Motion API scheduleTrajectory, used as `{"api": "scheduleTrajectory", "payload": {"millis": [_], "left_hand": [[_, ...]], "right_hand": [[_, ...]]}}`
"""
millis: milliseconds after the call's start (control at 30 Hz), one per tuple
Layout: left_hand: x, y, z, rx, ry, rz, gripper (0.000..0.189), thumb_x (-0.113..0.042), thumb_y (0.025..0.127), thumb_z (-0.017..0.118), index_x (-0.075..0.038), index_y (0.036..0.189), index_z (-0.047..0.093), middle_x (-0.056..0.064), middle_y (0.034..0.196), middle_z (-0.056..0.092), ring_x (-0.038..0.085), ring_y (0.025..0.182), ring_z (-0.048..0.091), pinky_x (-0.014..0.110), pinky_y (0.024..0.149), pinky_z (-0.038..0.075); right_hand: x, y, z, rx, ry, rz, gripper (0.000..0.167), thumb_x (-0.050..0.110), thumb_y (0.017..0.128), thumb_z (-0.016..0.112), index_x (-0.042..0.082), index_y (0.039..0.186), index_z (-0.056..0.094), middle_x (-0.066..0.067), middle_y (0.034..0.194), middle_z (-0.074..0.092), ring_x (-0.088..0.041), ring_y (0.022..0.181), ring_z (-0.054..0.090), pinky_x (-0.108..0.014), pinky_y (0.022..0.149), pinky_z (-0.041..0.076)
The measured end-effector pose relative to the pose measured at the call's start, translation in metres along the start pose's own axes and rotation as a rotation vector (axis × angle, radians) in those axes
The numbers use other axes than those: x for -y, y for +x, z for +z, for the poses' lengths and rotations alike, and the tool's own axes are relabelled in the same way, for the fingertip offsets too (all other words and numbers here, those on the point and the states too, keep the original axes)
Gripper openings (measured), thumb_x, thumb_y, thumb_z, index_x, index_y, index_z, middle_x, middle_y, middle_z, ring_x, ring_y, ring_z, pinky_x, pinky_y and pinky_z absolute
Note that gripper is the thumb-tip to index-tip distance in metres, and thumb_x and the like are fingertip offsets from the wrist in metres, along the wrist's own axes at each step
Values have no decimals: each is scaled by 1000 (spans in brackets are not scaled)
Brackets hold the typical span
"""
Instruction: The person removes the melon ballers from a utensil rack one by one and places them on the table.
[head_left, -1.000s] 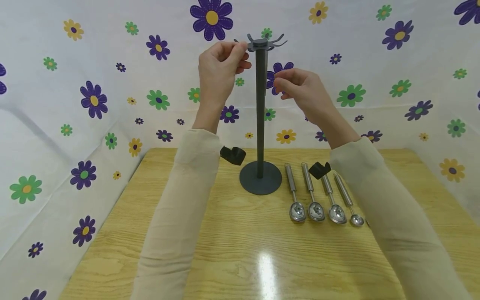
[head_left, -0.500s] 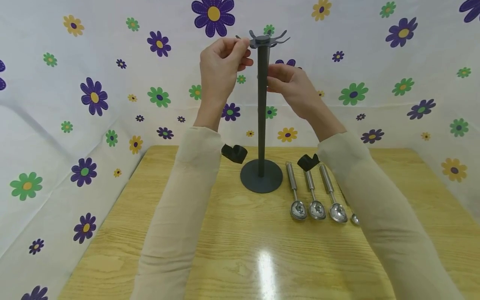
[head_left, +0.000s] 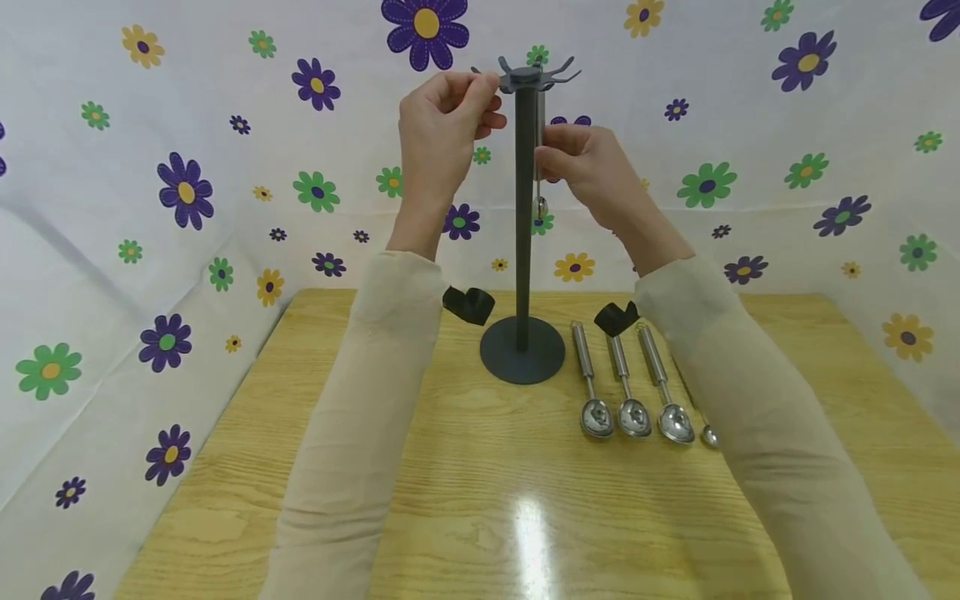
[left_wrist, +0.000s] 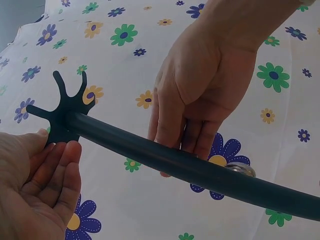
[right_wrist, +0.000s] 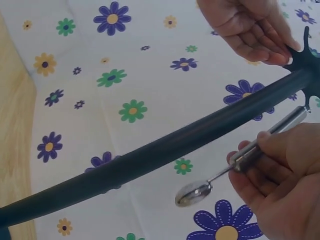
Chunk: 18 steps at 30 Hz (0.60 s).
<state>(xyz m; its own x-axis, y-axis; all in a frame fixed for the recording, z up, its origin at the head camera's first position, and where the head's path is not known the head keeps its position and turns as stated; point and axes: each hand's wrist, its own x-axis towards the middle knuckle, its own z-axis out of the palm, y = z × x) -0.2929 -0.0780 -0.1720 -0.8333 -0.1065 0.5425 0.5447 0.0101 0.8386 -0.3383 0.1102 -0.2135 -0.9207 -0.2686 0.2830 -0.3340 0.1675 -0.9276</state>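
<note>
A dark grey utensil stand rises on a round base, with curved hooks spreading from its top. My left hand pinches one hook on the left side, thumb against fingertips. Behind the pole, my right hand holds a small steel spoon by its thick tubular handle. The handle's top end meets a hook in the right wrist view, and the spoon hangs bowl down, near the pole. From the left wrist view, the pole covers most of the spoon, leaving its shiny bowl visible.
Several steel spoons lie in a row on the wooden table, right of the stand's base. My right sleeve partly covers the rightmost one. A flowered cloth hangs behind and at the sides.
My right hand has moved left to the pole with the spoon, whose bowl now shows beside it. The left hand stays at its hook.
</note>
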Motion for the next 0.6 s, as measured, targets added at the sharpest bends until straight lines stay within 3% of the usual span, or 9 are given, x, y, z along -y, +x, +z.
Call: {"api": "scheduleTrajectory", "payload": {"millis": [400,600], "left_hand": [[-1,0,-1,-8,6,6,18,-11,103,65,5,110,70,13,95,72,20,80,71,25,84,58],[-1,0,-1,-7,2,4,18,-11,103,66,5,108,71,13,94,72,19,77,71,25,83,59]], "right_hand": [[8,5,-5,-22,-16,48,36,16,106,61,4,140,63,-11,122,68,-32,118,63,-45,118,37],[4,5,-11,-43,38,84,36,15,105,62,-2,137,62,-11,117,70,-30,116,64,-39,116,39]]}}
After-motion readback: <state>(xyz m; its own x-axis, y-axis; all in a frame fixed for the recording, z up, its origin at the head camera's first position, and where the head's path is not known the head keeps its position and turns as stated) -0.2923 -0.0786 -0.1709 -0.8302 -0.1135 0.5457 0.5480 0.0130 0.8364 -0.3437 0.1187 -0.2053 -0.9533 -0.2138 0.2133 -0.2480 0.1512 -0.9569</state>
